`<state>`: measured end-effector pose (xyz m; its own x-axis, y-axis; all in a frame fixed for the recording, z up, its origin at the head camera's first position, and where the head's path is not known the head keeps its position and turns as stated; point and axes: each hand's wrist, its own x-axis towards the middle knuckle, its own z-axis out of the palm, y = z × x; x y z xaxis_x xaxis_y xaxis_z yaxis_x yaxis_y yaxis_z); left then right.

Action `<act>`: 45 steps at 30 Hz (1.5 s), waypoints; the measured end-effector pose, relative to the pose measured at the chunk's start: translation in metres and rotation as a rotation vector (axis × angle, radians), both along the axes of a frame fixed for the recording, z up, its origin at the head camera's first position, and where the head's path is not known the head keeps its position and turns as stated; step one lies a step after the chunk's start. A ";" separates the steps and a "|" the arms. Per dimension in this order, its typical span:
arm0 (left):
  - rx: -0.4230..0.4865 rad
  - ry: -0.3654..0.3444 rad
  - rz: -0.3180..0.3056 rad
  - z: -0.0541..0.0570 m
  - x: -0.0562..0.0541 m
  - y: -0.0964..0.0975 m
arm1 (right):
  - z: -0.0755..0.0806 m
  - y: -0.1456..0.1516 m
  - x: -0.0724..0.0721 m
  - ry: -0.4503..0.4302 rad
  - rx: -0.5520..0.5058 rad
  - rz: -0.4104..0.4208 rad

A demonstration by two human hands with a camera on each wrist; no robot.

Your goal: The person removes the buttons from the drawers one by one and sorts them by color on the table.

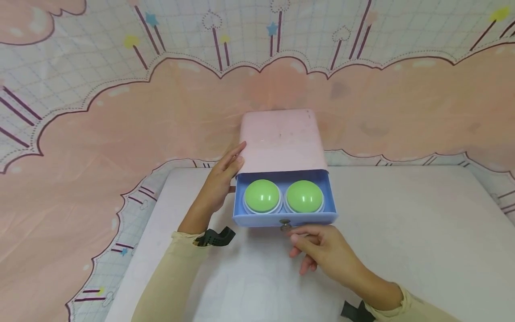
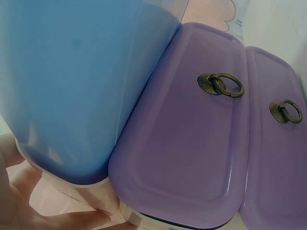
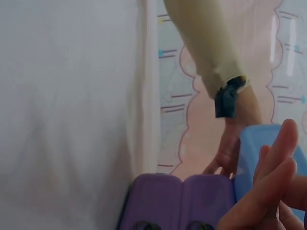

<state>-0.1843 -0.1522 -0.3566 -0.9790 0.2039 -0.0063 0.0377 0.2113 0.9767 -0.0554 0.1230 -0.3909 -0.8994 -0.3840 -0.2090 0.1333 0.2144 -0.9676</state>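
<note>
A small pink chest of drawers (image 1: pixel 282 141) stands on the table with its blue top drawer (image 1: pixel 286 219) pulled out. Inside sit two round things with glossy green domes and pale rims, the left one (image 1: pixel 262 196) beside the right one (image 1: pixel 304 197). My left hand (image 1: pixel 217 182) rests along the chest's left side, fingers extended. At the drawer's front, my right hand (image 1: pixel 327 251) pinches the brass ring pull (image 1: pixel 285 223) between thumb and index finger, the other fingers loosely bent. In the right wrist view, the right hand's fingers (image 3: pixel 268 191) overlap the blue drawer.
Below the blue drawer are two purple drawers, the upper one (image 2: pixel 182 124) and the lower one (image 2: pixel 276 158), both closed, each with a brass ring pull. A white tabletop (image 1: pixel 402 232) surrounds the chest. Behind it hangs a pink patterned cloth (image 1: pixel 193 116).
</note>
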 end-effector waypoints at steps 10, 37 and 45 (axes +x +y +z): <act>-0.009 0.006 -0.005 0.000 -0.001 0.000 | 0.025 0.026 0.010 0.147 0.082 -0.003; 0.043 -0.023 -0.016 -0.004 -0.002 -0.002 | 0.079 0.052 -0.064 0.989 0.578 0.006; 0.037 -0.003 -0.017 -0.002 -0.001 -0.001 | 0.085 0.046 -0.079 0.959 0.681 0.157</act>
<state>-0.1857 -0.1532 -0.3588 -0.9753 0.2211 -0.0019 0.0377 0.1748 0.9839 -0.1341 0.1688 -0.3058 -0.7528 -0.5746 0.3211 -0.6579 0.6728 -0.3383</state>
